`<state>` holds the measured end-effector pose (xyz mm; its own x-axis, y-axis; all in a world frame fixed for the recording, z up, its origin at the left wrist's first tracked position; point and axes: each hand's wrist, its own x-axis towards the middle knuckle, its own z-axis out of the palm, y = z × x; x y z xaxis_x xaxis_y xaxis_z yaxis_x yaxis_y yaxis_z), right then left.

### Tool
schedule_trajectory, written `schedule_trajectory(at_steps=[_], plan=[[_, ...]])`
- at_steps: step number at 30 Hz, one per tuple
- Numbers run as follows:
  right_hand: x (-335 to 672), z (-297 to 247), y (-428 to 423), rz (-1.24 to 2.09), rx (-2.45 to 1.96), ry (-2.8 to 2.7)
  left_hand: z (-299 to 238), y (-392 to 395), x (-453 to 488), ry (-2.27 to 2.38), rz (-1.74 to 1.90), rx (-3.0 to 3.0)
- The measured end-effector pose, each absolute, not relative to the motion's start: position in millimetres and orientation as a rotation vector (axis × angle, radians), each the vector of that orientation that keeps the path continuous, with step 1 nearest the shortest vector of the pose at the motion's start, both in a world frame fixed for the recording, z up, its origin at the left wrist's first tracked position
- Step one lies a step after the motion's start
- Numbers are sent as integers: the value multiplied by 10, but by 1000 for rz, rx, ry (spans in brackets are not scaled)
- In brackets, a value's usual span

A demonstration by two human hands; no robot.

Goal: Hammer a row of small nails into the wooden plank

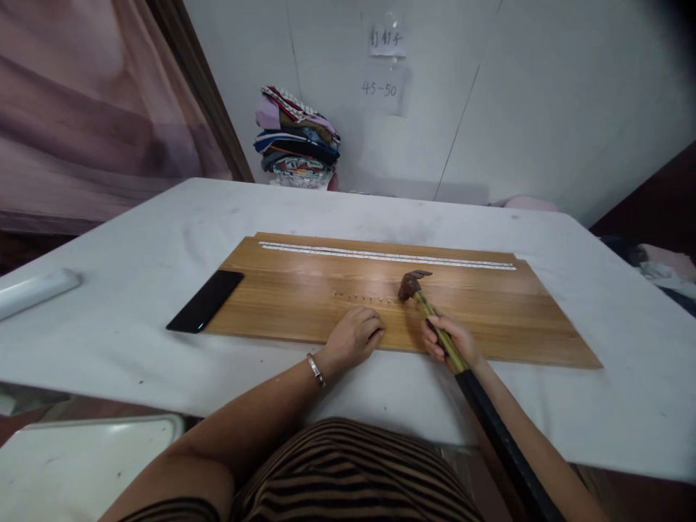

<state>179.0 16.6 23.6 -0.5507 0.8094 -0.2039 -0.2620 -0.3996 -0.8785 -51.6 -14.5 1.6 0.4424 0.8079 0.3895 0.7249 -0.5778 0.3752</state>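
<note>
In the head view my right hand (449, 339) grips a claw hammer (443, 337) partway up its yellow and black handle. The rusty brown hammer head is over the wooden board (522, 312), at the right end of a row of small nails (371, 299) standing in the wood. Whether the head touches a nail or the board cannot be made out. My left hand (354, 337) rests on the board's near edge, just below the nail row, with its fingers curled in. Anything inside those fingers is hidden.
Two white measuring strips (388, 257) lie along the board's far side. A black flat object (205, 301) covers its left end. The board is on a white-covered table (135, 290) with a white roll (38, 291) at left. Folded clothes (298, 138) are stacked by the wall.
</note>
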Motion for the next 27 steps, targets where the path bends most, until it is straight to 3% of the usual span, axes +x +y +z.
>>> schedule_trajectory(at_steps=[27], plan=[[1785,260,156,2005,-846,-1099,49,-144,-505,1353,803,2521]])
